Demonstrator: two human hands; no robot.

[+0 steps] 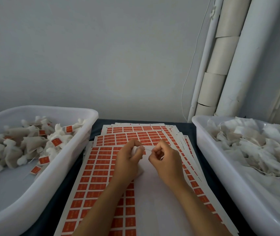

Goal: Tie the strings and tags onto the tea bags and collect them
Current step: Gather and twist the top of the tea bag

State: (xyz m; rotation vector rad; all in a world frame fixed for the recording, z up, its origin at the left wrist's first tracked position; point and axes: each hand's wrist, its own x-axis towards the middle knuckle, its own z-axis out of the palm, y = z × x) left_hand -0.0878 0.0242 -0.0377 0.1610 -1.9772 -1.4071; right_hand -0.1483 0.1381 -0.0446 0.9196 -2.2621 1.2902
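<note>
**Hands at work between two tubs**

Both hands meet over a stack of sticker sheets (101,169) printed with orange tags, which covers the dark surface (57,201) between two white tubs. The left hand (129,159) has its grip curled round a white tea bag (134,149) (mostly hidden by the fingers). The right hand (165,158) pinches a thin string (147,149) that runs across to the bag; its other fingers are curled in. The left tub (78,157) holds tea bags with orange tags (43,160) on them, heaped at its far end. The right tub (209,160) is piled with untagged bags (248,145) and loose strings. Behind the right tub, white pipes (248,57) and a thin cable (195,53) run up the grey wall (101,48).
</note>
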